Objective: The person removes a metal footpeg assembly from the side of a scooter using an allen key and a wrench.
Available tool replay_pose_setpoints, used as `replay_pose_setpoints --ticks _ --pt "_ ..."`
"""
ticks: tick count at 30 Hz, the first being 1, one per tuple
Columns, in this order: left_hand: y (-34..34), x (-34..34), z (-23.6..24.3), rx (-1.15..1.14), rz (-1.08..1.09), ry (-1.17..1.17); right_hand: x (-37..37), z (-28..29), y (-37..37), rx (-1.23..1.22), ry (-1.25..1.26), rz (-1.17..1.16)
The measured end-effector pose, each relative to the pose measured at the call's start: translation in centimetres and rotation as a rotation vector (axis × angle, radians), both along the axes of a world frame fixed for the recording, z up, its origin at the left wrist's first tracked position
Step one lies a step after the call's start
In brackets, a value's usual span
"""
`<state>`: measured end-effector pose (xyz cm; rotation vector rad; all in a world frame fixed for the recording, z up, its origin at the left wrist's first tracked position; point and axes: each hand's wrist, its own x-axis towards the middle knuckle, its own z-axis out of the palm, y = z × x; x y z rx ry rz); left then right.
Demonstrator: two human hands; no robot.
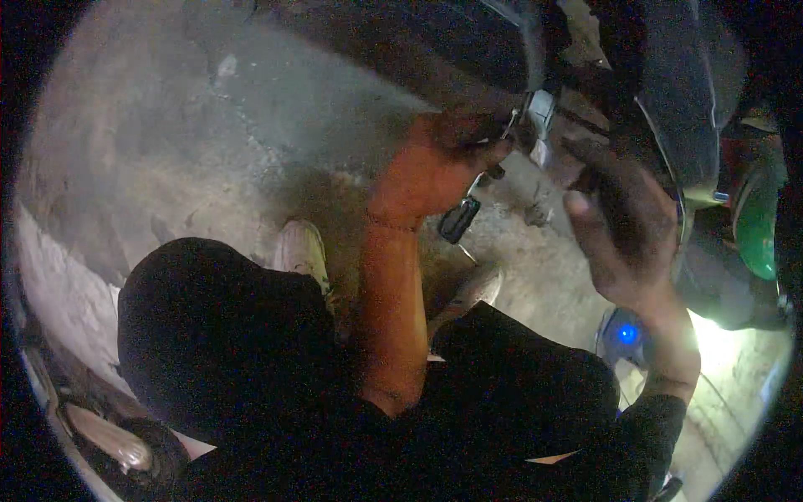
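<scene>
My left hand (427, 167) is closed around a bunch of keys, with a dark fob (458, 219) hanging below it and a thin metal piece dangling from that. Its fingertips are in shadow beside a silver metal fitting (542, 113) on a dark vehicle body (686, 92). My right hand (619, 217) is right of the keys, below the fitting, its fingers loosely curved with the thumb apart and nothing visible in them. Whether its fingertips touch the vehicle is unclear.
A green rounded object (757, 226) is at the right edge. A device with a blue light (627, 333) and a bright glow sit behind my right forearm. My shoes (301, 251) are on the stained concrete floor (209, 142). A metallic part (109, 435) is at the lower left.
</scene>
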<state>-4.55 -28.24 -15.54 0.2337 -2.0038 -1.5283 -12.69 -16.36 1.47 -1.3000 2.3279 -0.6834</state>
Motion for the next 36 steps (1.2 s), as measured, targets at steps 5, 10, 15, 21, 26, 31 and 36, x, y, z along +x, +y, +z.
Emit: replay_pose_setpoints --ticks 5,10,15,21,26,31,36 --pt "0.5 -0.5 -1.1 0.392 -0.124 -0.099 -0.7 -3.3 0.0 -0.073 0.358 0.210" --pt "2.3 -1.8 -2.0 0.409 -0.016 -0.154 -0.2 -9.4 3.7 -0.359 0.277 0.034" --pt "4.4 -3.5 -5.7 -0.084 0.186 -0.096 1.2 -13.2 5.9 -0.114 -0.272 -0.585" --pt "6.8 -6.9 -12.3 0.259 0.182 0.110 0.2 -13.1 6.1 -0.038 -0.280 -0.466" --pt "8.2 -7.6 -13.8 0.330 0.188 0.048 -0.3 -13.9 6.7 -0.105 -0.137 -0.326" --pt "8.3 -7.2 -13.3 -0.632 0.453 -0.268 -1.0 -12.9 6.2 -0.149 -0.098 -0.325" --pt "8.3 -8.0 -13.0 -0.027 0.568 0.081 -2.9 -11.6 3.7 -0.194 -0.609 -0.847"
